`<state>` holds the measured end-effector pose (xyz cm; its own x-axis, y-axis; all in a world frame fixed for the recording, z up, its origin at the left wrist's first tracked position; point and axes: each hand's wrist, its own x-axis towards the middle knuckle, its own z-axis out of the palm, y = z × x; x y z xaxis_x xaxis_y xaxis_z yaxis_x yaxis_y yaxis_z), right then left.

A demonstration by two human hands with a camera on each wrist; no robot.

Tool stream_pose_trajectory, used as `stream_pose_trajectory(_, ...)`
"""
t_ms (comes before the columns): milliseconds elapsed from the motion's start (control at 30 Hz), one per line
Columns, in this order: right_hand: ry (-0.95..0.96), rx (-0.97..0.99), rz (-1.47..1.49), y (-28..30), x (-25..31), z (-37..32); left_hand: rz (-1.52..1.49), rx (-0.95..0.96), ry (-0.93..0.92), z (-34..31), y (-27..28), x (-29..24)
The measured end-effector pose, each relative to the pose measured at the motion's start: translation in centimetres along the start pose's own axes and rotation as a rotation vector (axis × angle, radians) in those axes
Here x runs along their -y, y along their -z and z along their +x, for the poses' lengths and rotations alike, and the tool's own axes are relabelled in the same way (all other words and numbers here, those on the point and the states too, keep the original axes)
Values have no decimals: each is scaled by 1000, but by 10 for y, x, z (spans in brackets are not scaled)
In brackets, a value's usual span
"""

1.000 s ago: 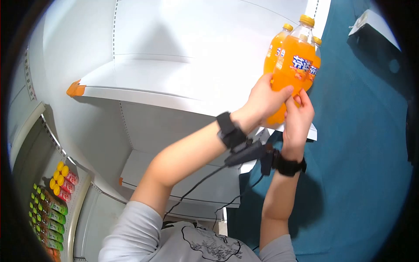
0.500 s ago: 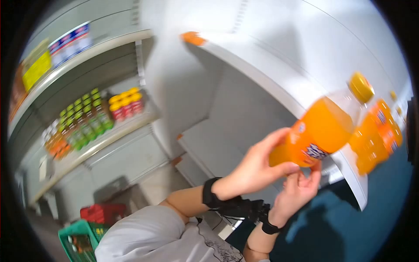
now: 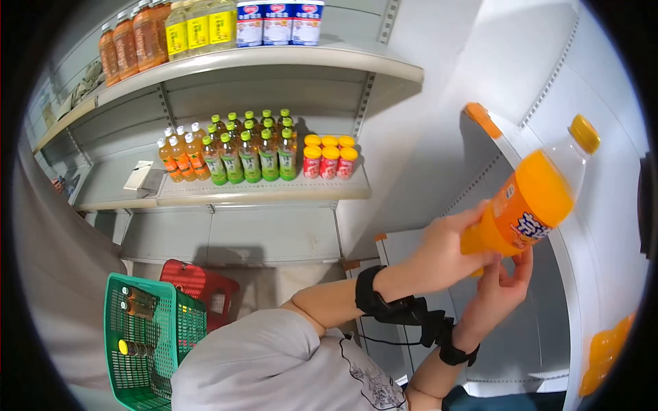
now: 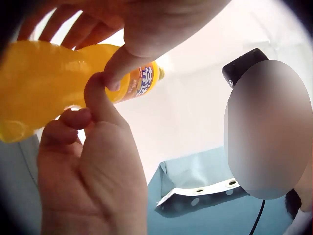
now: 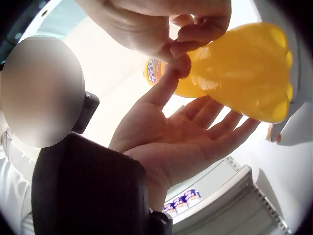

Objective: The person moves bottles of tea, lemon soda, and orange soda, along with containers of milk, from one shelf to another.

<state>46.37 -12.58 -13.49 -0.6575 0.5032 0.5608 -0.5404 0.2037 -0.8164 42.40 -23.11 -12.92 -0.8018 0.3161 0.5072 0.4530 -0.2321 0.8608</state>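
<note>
A yellow-capped bottle of orange soda (image 3: 510,216) leans up to the right in the head view, its label facing me. My left hand (image 3: 439,253) grips its lower half, the thumb below and the fingers wrapped behind. The left wrist view shows those left fingers (image 4: 80,29) stretched along the soda bottle (image 4: 54,73). Close under the bottle is my right hand (image 3: 504,291), fingers curled. In the right wrist view, the right thumb (image 5: 182,64) meets the left thumb, and the curled fingers overlap the bottle's edge. I cannot tell whether the right hand bears any of the bottle.
White shelving (image 3: 562,288) rises at the right, with more orange bottles (image 3: 603,356) low at its edge. Ahead, a shelf (image 3: 260,198) carries rows of green-capped bottles (image 3: 250,157) and yellow-lidded cans (image 3: 329,161). A green basket (image 3: 110,342) with several bottles stands lower left, beside a red plastic object (image 3: 205,284).
The head view has swung left, bringing the stocked shelves and basket into sight. The held bottle has tilted to the right; the other orange bottles have slid to the right edge.
</note>
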Motion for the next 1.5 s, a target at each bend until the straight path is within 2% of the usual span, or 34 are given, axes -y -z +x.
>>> stream_pose_trajectory(133,-11,92,25,-70,-6,19,30,-21,-84,26,67,-7)
stream_pose_trajectory(200,-10,122,59,-107,-9,36,144,-49,-96,42,102,-11)
stream_pose_trajectory(267,33,257,119,-142,-11,55,198,-64,-124,62,135,-17)
stream_pose_trajectory(333,72,282,138,-177,-14,77,194,-188,-432,89,163,-16)
stream_pose_trajectory(400,76,383,247,-211,-16,103,102,-176,-406,117,192,-23)
stream_pose_trajectory(467,76,428,250,-243,-13,129,225,-133,-226,140,220,-39)
stream_pose_trajectory(533,76,469,255,-273,-12,157,343,-230,-179,173,243,-43)
stream_pose_trajectory(600,127,561,208,-301,-14,185,351,-218,-159,199,264,-50)
stream_pose_trajectory(667,150,578,177,-328,-22,210,236,-275,-26,219,275,-56)
stream_pose_trajectory(767,185,627,121,-363,-41,238,230,-297,35,242,294,-51)
stream_pose_trajectory(867,200,667,75,-394,-66,254,166,-392,45,282,323,-20)
stream_pose_trajectory(933,170,713,-24,-412,-83,266,118,-380,56,295,337,-9)
stream_pose_trajectory(967,170,723,-22,-420,-90,272,245,-387,173,296,340,-10)
stream_pose_trajectory(1000,179,731,-10,-426,-95,274,373,-392,292,298,341,-13)
stream_pose_trajectory(1067,169,770,-80,-434,-97,278,367,-368,298,314,363,1)
stream_pose_trajectory(1167,156,779,-65,-448,-106,284,391,-412,371,319,367,4)
stream_pose_trajectory(1300,128,837,-132,-449,-99,281,361,-372,413,327,379,10)
stream_pose_trajectory(1500,120,886,-64,-458,-107,288,230,-380,422,323,371,6)
